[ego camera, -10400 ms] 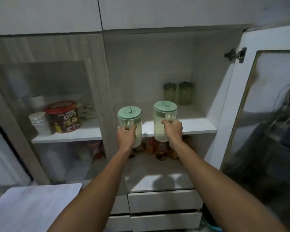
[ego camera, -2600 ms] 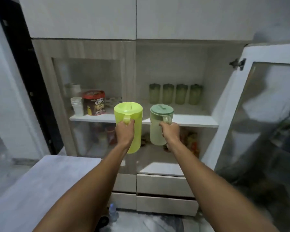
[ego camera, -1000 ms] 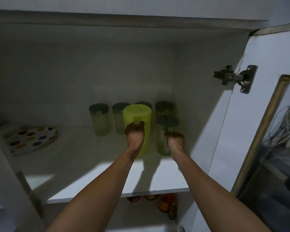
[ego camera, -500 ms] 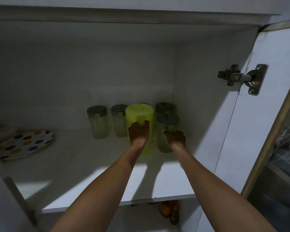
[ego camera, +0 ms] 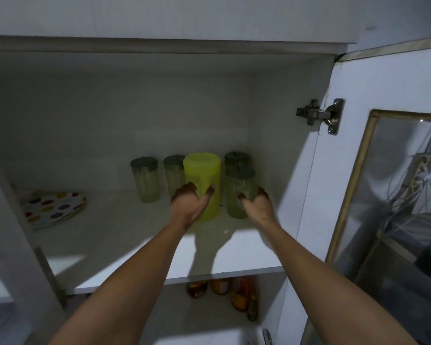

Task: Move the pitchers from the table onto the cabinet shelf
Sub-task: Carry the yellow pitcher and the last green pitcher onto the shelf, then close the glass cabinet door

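So both pitchers sit upright on the shelf [ego camera: 139,247] now, yellow pitcher [ego camera: 203,180] beside the green-lidded pitcher [ego camera: 238,192], in front of a row of more at the back. Left hand [ego camera: 188,204] and right hand [ego camera: 255,204] are spread loose just in front, gripping nothing. Dotted plate [ego camera: 54,207] sits far left.

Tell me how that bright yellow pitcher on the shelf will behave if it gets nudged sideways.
The yellow pitcher stands tall and narrow on the shelf, so it may tip rather than slide. It looks like thin plastic, probably light; what it holds cannot be seen. The green-lidded pitcher stands close on its right, so a push that way would likely knock the two together.
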